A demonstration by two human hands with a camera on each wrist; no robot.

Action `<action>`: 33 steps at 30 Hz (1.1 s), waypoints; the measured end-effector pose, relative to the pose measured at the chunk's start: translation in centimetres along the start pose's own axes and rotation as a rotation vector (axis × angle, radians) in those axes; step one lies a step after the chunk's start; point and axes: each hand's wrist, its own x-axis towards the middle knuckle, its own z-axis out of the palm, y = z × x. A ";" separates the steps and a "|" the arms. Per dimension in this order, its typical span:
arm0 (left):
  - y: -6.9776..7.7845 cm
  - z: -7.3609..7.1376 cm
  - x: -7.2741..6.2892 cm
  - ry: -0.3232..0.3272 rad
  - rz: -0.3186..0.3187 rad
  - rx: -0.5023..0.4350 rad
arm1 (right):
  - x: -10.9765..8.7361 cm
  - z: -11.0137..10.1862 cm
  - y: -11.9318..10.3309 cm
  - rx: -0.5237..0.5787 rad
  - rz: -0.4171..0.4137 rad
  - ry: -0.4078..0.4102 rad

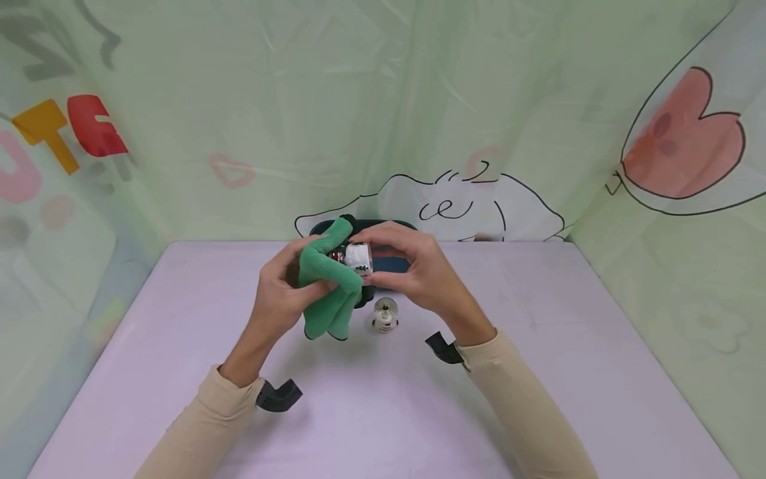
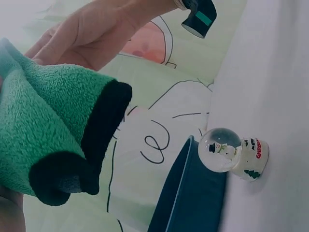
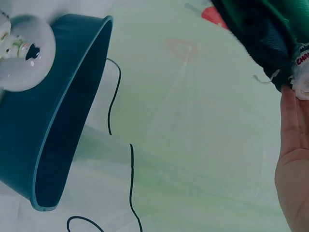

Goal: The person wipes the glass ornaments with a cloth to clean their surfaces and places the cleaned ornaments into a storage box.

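In the head view both hands are raised over the table around one snow globe (image 1: 359,258) with a white base. My left hand (image 1: 280,283) grips a green cloth (image 1: 329,286) with dark edging, which wraps the globe end and hides most of it. Thumb and fingers of my right hand (image 1: 413,263) pinch the white base from the other side. A second snow globe (image 1: 385,318) stands upright on the table below the hands; the left wrist view shows a snowman inside it and red lettering on its white base (image 2: 252,158).
A dark blue basin (image 1: 391,265) stands behind the hands at the table's back edge, partly covered by them. The pale table (image 1: 509,399) meets a light green printed curtain (image 1: 335,100) at the back and sides. Dark wrist mounts (image 1: 279,396) stick out from both sleeves.
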 end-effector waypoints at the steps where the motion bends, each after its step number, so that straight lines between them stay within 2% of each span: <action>1: 0.0 0.0 0.0 0.004 -0.014 -0.002 | 0.0 0.0 0.1 -0.010 -0.018 0.000; 12: -0.1 0.0 0.1 0.025 -0.153 -0.016 | -0.1 -0.1 0.9 -0.201 -0.172 0.002; 22: -0.2 0.0 0.3 0.059 -0.264 -0.027 | 0.1 0.0 0.9 -0.286 -0.220 -0.009; 28: 0.0 0.2 0.3 0.058 -0.238 -0.025 | 0.1 0.3 1.0 -0.300 -0.239 0.031; 33: 0.3 -0.1 0.3 0.020 -0.211 -0.029 | -0.2 0.4 1.0 -0.220 -0.177 0.048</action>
